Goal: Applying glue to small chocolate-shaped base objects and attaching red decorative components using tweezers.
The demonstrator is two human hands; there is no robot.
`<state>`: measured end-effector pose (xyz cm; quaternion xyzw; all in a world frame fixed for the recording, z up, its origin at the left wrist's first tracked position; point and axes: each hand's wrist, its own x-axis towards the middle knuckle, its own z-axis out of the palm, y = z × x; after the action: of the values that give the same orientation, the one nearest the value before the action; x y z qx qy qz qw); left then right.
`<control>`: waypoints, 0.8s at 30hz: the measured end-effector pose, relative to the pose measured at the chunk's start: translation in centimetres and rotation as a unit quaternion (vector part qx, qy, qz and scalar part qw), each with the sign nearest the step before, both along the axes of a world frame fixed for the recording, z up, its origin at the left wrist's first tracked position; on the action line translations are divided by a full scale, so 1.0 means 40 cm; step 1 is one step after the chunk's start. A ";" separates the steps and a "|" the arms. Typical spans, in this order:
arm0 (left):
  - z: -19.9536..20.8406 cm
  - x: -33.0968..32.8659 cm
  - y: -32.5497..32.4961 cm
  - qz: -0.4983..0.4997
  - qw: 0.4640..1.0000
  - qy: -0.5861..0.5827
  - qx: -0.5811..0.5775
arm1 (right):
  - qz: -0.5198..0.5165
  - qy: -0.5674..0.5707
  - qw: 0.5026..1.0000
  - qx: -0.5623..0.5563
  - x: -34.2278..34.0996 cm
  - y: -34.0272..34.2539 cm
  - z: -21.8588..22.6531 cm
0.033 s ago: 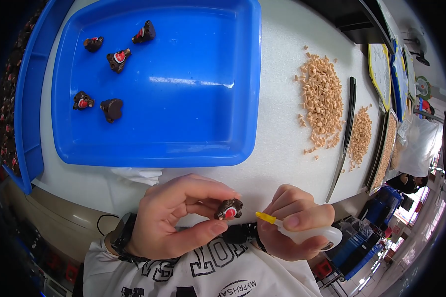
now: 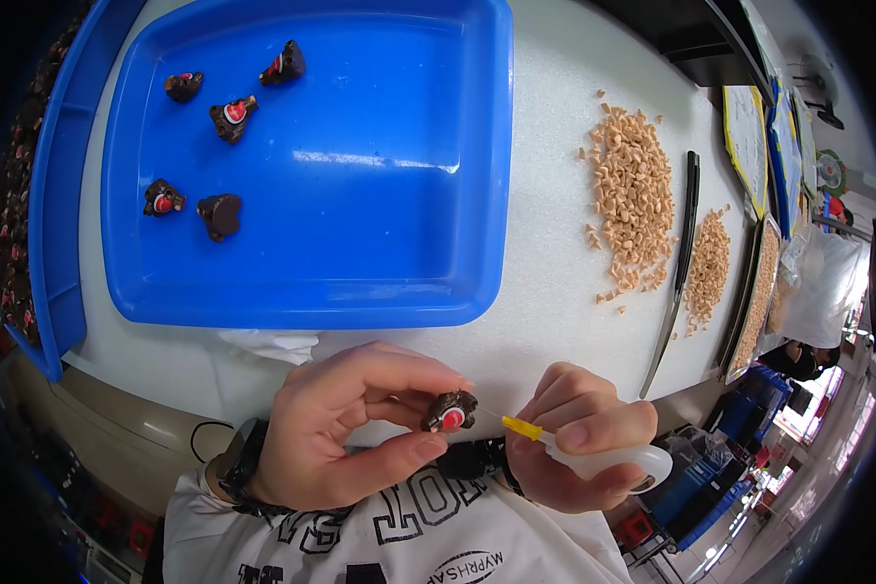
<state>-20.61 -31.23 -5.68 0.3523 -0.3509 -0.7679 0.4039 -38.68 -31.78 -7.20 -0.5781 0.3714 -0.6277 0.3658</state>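
My left hand (image 2: 365, 428) is closed on a small dark brown figurine (image 2: 450, 413) with a red-and-white patch, pinched between thumb and fingers. In my right hand (image 2: 579, 428) is a soft white squeeze bottle (image 2: 608, 465) with a yellow needle tip (image 2: 522, 427). Its fine needle points left and reaches close to the figurine's right side; whether it touches, I cannot tell. Both hands are at the near edge of the table, in front of a blue tray (image 2: 311, 316). Several similar figurines, one of them a brown figurine (image 2: 234, 117) with a red patch, lie in the tray's left half.
A second blue bin (image 2: 63, 224) full of brown and red pieces stands at the far left. On the right are a heap of small beige pieces (image 2: 633, 195), a smaller beige heap (image 2: 709, 268) and a long black-handled blade (image 2: 689, 214). White tissue (image 2: 271, 345) lies below the tray.
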 end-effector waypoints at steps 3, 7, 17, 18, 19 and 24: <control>-0.001 -0.001 0.000 0.002 1.000 0.004 -0.001 | 0.003 -0.002 1.000 -0.001 0.000 0.000 0.000; -0.002 0.000 0.000 0.001 1.000 0.000 -0.005 | -0.001 0.002 1.000 0.002 0.002 0.001 0.001; 0.000 0.000 0.001 -0.001 1.000 0.002 -0.003 | 0.001 0.006 1.000 0.000 0.002 0.001 -0.001; 0.000 0.000 0.000 -0.002 1.000 0.002 -0.003 | 0.000 0.006 1.000 0.000 0.001 0.001 0.001; -0.001 -0.001 0.000 0.000 1.000 0.004 -0.005 | -0.001 0.010 1.000 0.001 0.000 0.000 0.002; -0.001 0.001 0.000 -0.001 1.000 0.001 -0.007 | -0.005 0.011 1.000 0.004 0.002 0.001 0.003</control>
<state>-20.57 -31.21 -5.70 0.3486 -0.3563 -0.7660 0.4059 -38.60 -31.74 -7.08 -0.5815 0.3808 -0.6217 0.3612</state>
